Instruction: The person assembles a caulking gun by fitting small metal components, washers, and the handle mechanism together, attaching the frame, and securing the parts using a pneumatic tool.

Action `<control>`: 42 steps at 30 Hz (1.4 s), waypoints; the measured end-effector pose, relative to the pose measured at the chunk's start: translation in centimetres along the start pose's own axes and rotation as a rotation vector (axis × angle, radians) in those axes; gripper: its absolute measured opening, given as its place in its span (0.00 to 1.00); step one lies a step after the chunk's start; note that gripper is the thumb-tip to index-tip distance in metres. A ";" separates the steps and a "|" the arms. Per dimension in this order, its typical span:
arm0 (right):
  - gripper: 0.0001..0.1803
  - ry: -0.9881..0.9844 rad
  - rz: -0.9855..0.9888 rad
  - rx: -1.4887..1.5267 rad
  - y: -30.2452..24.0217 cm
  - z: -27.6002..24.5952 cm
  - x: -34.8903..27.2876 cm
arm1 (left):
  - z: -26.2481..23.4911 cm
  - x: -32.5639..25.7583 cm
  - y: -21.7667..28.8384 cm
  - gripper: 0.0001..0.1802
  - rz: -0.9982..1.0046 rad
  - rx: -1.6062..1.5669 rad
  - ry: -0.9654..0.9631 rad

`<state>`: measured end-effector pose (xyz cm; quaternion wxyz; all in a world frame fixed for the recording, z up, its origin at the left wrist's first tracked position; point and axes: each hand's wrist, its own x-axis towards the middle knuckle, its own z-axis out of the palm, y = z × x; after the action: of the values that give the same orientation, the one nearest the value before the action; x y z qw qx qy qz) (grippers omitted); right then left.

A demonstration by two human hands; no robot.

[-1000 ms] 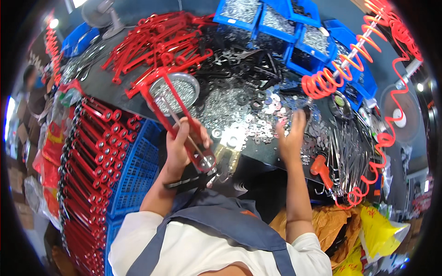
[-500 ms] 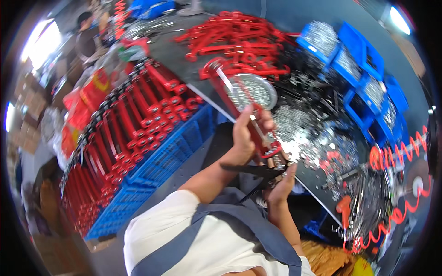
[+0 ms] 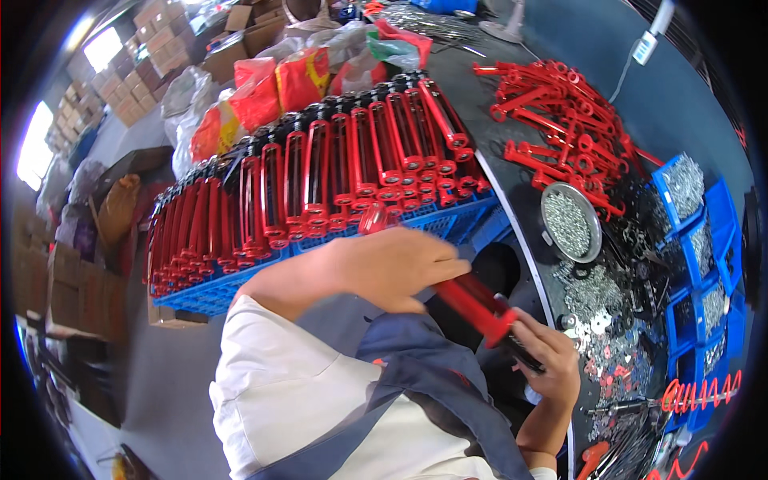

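Note:
A red caulking gun (image 3: 478, 309) with a long open frame lies slantwise in front of my body, its far end up and to the left. My left hand (image 3: 392, 268), smeared by motion, lies across the middle of the frame and appears closed round it. At the lower right end, my right hand (image 3: 552, 360) is wrapped round the black handle part. My fingers hide most of that handle. Left of the gun, many similar red caulking guns (image 3: 318, 168) lie side by side with their black ends away from me.
The blue crate (image 3: 228, 294) holds the finished-looking rows. On the dark bench lie a pile of red metal parts (image 3: 560, 120), a round bowl (image 3: 592, 212) of small metal pieces, loose hardware (image 3: 596, 296) and blue bins (image 3: 708, 312). A red coiled hose (image 3: 696, 392) hangs right.
My view has turned left toward the crate. The caulking gun has tilted further over, its far end swinging left toward the rows. My left hand has turned over onto the frame; the right still holds the handle end.

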<state>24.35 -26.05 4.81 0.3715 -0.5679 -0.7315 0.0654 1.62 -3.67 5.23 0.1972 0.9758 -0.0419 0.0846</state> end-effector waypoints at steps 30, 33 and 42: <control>0.24 -0.510 0.378 0.174 6.0 16.4 -3.5 | 2.3 -34.5 -27.2 0.56 -1.817 0.293 0.498; 0.24 -0.507 0.326 0.117 6.1 16.8 -3.3 | 0.6 -35.2 -29.0 0.57 -1.806 0.143 0.442; 0.26 -0.451 0.396 0.112 6.3 17.8 -3.9 | 1.0 -34.1 -27.3 0.58 -2.029 -0.253 0.472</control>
<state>18.59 -21.50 -13.04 0.2107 -0.6491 -0.6660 0.3013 -28.60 22.69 -12.24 0.2794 0.4842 0.8268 0.0626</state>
